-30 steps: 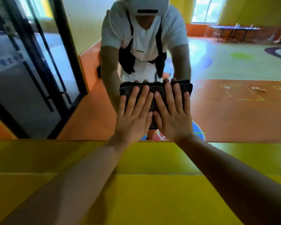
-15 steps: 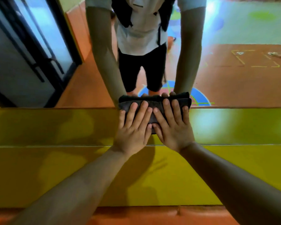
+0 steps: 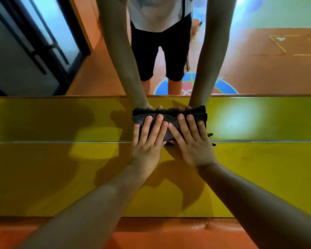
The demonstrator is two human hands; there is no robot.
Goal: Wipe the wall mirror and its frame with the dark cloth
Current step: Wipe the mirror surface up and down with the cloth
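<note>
Both hands out front, forearms reaching in from the bottom corners of the view. Dark cloth (image 3: 171, 119) folded into a thick wad, pressed against the lowest strip of the wall mirror (image 3: 258, 69), just above the thin bottom edge strip (image 3: 61, 141) where glass meets the yellow panel (image 3: 61, 177). Left hand (image 3: 147, 141) covers the cloth's left half, and right hand (image 3: 190, 142) covers the right half. The two hands sit side by side, inner fingers touching near the middle. Left fingers (image 3: 158, 126) lie straight and flat, close together, with the outermost one along the cloth's left border. Right fingers (image 3: 182, 126) are also straight and flat, fanned a little wider. Nothing is pinched or curled round; both palms push the cloth flat. Thumbs are tucked in at the cloth's lower end and mostly hidden, so cannot tell how they lie. The heels of both hands overlap the edge strip in this view. Small dark scraps of cloth poke out beside the right hand at the strip. Directly above the cloth the glass shows its doubled top fold, reflected fingertips and two reflected forearms, along with dark shorts and a pale shirt hem. The mirror also shows a black-framed door (image 3: 34, 51) at left, an orange floor, and a round blue floor marking (image 3: 223, 87). The yellow panel is mirrored in the glass above the strip, with shadows on both halves. Orange padding (image 3: 151, 234) runs along the bottom, under the forearms.
</note>
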